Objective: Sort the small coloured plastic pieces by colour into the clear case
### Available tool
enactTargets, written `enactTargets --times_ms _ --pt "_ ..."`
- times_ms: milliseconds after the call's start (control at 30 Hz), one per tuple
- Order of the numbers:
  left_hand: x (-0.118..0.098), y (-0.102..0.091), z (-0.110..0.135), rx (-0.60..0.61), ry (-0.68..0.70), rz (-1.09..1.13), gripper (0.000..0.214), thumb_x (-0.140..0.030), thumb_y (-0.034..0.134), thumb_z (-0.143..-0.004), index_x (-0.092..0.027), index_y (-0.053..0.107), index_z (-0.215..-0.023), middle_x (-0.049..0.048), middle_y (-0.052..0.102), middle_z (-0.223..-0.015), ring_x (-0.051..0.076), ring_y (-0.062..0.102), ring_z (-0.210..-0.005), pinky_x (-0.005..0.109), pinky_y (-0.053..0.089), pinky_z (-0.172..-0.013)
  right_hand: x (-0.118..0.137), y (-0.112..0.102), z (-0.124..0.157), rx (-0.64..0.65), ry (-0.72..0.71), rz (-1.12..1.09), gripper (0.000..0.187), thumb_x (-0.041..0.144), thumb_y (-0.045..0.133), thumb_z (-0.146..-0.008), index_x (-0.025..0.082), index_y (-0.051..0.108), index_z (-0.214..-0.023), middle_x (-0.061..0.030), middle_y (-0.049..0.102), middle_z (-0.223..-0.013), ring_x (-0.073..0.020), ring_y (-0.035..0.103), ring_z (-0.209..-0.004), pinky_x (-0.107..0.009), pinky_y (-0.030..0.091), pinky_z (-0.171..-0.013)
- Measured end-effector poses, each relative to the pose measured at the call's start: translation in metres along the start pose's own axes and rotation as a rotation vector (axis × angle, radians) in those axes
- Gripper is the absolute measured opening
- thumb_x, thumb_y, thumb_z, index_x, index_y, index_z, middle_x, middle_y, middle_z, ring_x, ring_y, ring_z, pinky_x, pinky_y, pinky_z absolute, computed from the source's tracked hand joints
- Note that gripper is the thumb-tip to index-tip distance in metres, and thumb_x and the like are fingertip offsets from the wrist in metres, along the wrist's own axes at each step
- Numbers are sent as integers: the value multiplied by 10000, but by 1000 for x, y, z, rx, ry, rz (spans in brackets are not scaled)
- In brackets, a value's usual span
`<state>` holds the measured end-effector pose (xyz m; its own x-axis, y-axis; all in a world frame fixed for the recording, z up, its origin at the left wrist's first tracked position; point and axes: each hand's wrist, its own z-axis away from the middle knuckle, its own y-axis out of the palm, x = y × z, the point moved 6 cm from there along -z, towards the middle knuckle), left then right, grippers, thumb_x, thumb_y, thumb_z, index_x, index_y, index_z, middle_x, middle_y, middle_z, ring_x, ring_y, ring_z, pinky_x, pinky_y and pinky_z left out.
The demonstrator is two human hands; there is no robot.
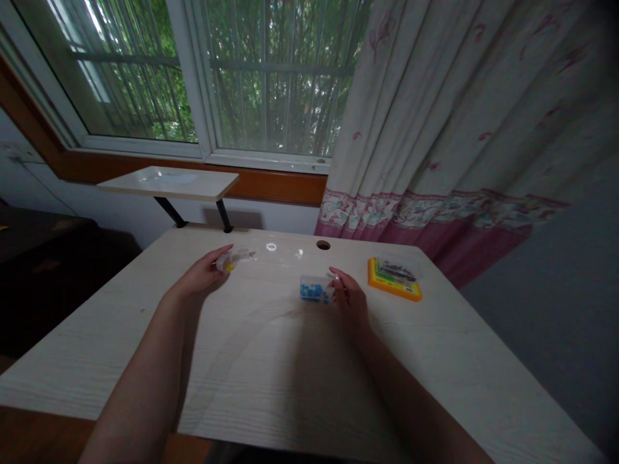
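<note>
My left hand [206, 270] rests on the pale wooden desk [271, 361] with its fingers closed around a small clear packet with yellow in it [227, 260]. My right hand [349, 298] lies further right, its fingers curled against the right end of a small clear box with blue contents [315, 289] that sits on the desk. The two hands are well apart.
An orange and yellow tray with a clear bag on top [395, 277] lies to the right of my right hand. A cable hole [323, 245] is at the desk's back edge. A small raised shelf [169, 182] stands at the back left under the window; a curtain [459, 129] hangs at the right.
</note>
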<state>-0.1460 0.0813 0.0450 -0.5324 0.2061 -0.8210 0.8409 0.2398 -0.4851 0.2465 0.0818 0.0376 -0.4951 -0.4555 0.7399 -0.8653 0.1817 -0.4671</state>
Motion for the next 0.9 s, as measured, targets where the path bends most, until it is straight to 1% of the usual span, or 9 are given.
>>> enactTargets --times_ms 100,167,300,367,467,600,700,800,900 --pt "-3 9 -3 130 50 -60 706 -196 576 -712 -174 507 -1415 128 613 -1324 257 615 -1126 383 517 -938 1 0 0 7 -10 22 467 455 364 -990 184 606 -1284 -85 686 -977 -198 638 -842 -324 525 -741" --pt "-4 9 -5 158 102 -120 714 -192 555 -715 -182 492 -1426 125 560 -1392 274 566 -1222 409 482 -1011 2 -1 0 6 -8 26 463 454 366 -991 185 607 -1282 -87 690 -990 -199 638 -847 -325 526 -743" --pt "-3 6 -8 161 173 -253 741 -151 530 -710 -243 469 -1443 98 513 -1437 275 520 -1284 440 434 -1073 4 -2 0 -3 -9 24 463 461 366 -994 189 611 -1277 -84 689 -977 -194 638 -832 -319 524 -738" --pt "-3 6 -7 160 194 -296 753 -133 519 -714 -268 454 -1452 83 518 -1423 263 516 -1284 431 428 -1078 5 -1 0 -3 -16 24 468 465 361 -995 187 609 -1278 -82 687 -967 -190 636 -820 -315 523 -730" --pt "-5 9 -6 163 211 -331 766 -113 514 -716 -275 439 -1462 76 522 -1409 256 520 -1268 413 430 -1068 4 -1 0 -2 -20 21 481 471 359 -992 176 604 -1283 -84 684 -958 -185 633 -800 -308 523 -705" --pt "-8 14 -7 178 204 -333 794 -90 524 -687 -289 460 -1453 63 561 -1352 260 548 -1217 397 431 -1056 3 -1 0 -11 -4 10 483 468 363 -990 181 588 -1305 -86 681 -970 -181 632 -790 -299 527 -671" --pt "-11 12 -9 183 191 -304 793 -92 554 -670 -305 493 -1431 57 580 -1326 277 547 -1219 401 422 -1067 4 -1 1 -8 10 1 479 468 368 -991 184 582 -1312 -91 679 -981 -183 634 -801 -304 533 -677" --pt "-16 6 -10 157 171 -277 796 -83 562 -671 -311 492 -1430 58 559 -1362 288 515 -1266 434 398 -1098 6 -1 1 -6 5 -9 487 475 369 -989 177 582 -1310 -96 679 -977 -188 634 -808 -312 537 -685" --pt "-17 3 -10 116 150 -255 803 -67 569 -653 -284 501 -1423 67 549 -1382 287 498 -1290 437 385 -1116 6 -2 1 -12 7 -14 487 474 369 -989 173 584 -1307 -96 679 -979 -188 634 -809 -313 537 -690"
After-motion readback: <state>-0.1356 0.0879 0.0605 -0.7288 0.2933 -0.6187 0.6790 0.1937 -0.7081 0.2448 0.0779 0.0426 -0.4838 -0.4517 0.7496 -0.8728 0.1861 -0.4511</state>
